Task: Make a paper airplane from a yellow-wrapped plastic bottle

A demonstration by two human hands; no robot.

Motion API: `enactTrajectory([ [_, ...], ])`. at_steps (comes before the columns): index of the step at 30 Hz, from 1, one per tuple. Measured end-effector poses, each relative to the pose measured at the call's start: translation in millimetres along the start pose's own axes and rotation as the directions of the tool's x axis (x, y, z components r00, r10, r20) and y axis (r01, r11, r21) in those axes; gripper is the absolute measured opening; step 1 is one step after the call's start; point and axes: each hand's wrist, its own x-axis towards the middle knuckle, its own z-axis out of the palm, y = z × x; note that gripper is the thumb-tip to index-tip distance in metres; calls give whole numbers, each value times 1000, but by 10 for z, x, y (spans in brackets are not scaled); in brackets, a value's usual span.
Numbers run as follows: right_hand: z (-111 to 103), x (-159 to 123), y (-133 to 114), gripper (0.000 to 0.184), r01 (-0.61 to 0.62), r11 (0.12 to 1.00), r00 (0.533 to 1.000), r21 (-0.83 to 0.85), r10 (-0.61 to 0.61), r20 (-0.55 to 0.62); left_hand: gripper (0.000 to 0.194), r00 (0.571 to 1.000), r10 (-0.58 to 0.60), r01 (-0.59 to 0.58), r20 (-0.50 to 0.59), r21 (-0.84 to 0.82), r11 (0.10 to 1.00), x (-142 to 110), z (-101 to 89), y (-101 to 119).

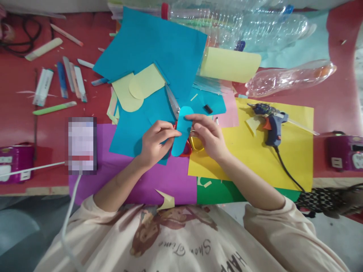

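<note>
Between my two hands is a long blue paper strip [183, 130] with rounded ends, held tilted above the table. My left hand [159, 141] pinches its left edge between thumb and fingers. On the other edge, my right hand [208, 134] grips the strip with thumb and forefinger. Scissors [173, 101] lie beneath the strip, their blades pointing up and away; red and yellow loops show near my fingers, partly covered. Pale yellow paper cutouts [129, 92] rest on the blue sheets [159, 41] beyond my hands.
A glue gun [273, 126] lies on yellow paper [241, 151] at right, its cord running toward me. Clear plastic bottles [289, 79] fill the back right. Several markers [44, 87] and a phone [82, 145] with a white cable are at left. Purple paper [170, 185] lies in front.
</note>
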Motion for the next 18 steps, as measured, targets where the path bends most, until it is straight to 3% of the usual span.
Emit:
enactTrajectory([
  [3,7,6,26,41,69,997,998,-41,-68,13,17,982,-187,189,30,-219,957,6,33,47],
  [6,21,-6,26,46,105,992,994,-70,-106,-4,29,879,-447,471,167,-460,753,35,69,77],
  [8,31,-17,15,57,98,989,995,-112,-101,-18,30,815,-513,575,269,-487,658,67,82,90],
  [11,44,-16,14,62,59,992,998,-114,-63,-32,31,792,-540,606,285,-473,639,99,87,103],
  [18,39,18,57,33,61,998,998,-3,-61,14,29,799,-535,596,276,-485,640,61,94,91],
])
